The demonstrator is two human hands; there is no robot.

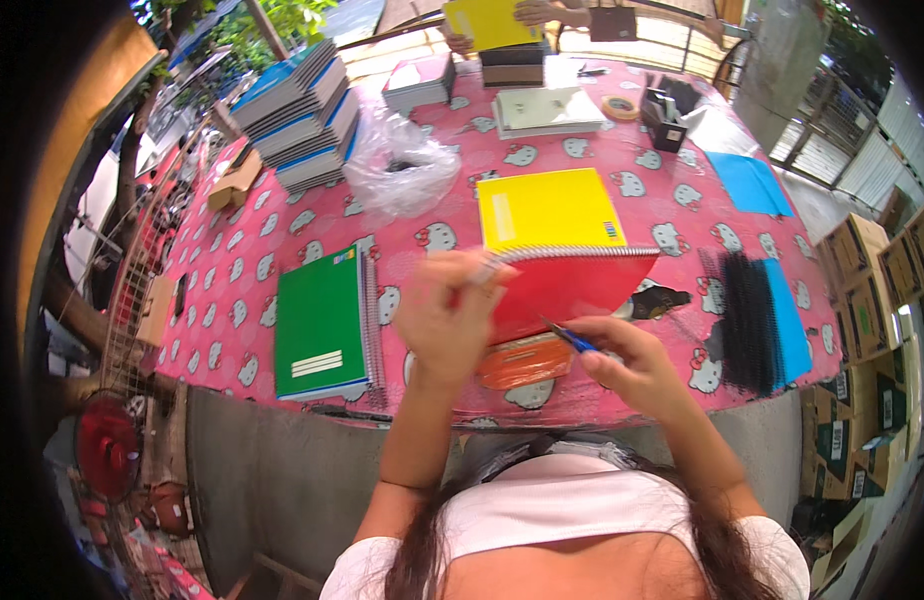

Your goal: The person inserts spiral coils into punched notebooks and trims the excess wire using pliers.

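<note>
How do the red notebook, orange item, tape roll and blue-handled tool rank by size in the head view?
1. Red notebook
2. Orange item
3. Tape roll and blue-handled tool: unranked; they look alike, and the right hand partly covers the tool.

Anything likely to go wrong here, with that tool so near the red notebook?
1. The blue-handled tool in the right hand points at the red notebook; a slip might scratch its cover.
2. The left hand is at the end of the spiral binding, so a wire end might prick it.
3. The black coils are bunched near the table's front edge; they might tangle or fall.
</note>
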